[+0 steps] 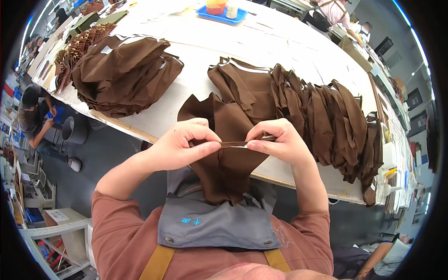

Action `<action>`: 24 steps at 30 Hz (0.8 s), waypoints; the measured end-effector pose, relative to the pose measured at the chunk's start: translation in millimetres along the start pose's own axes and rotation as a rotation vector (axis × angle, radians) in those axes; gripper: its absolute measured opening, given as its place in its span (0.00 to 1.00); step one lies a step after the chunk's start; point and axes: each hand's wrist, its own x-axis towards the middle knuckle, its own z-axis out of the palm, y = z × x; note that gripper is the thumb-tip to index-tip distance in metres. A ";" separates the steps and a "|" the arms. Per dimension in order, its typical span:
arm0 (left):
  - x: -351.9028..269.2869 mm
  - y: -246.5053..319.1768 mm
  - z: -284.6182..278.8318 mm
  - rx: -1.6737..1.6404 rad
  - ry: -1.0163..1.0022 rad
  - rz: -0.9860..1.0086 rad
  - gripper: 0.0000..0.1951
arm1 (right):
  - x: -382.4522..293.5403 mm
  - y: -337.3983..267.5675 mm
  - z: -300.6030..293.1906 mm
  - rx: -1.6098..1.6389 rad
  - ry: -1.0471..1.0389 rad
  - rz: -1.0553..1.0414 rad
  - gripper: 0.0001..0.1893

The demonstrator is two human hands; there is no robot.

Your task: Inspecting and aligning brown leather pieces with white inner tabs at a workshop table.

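Observation:
My left hand (190,141) and my right hand (276,140) pinch the top edge of a brown fabric piece (224,171) between thumbs and fingers. A narrow strip of that edge is stretched between them, with a bit of white showing along it. The cloth hangs below my hands in front of my grey apron, and part of it rises behind them over the table's edge. Just beyond lies a row of brown fabric pieces (318,119), overlapping each other toward the right. A larger heap of brown fabric (122,73) rests on the table to the left.
The white worktable (196,52) carries a blue tray (235,18) with containers at the back and bundled brown pieces with gold-coloured parts (82,43) at far left. A seated co-worker (33,112) and a grey bin (74,129) are at the left. Other people stand at the upper right.

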 end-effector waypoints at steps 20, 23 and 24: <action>0.2 9.9 5.0 0.009 0.064 -0.115 0.09 | 20.5 5.6 24.8 -0.356 0.002 -0.374 0.10; 2.6 15.6 4.4 0.305 0.134 0.034 0.10 | 19.0 7.0 28.5 -0.370 0.058 -0.382 0.09; 3.8 17.7 4.4 0.518 0.163 0.132 0.10 | 18.5 7.9 28.6 -0.368 0.070 -0.380 0.09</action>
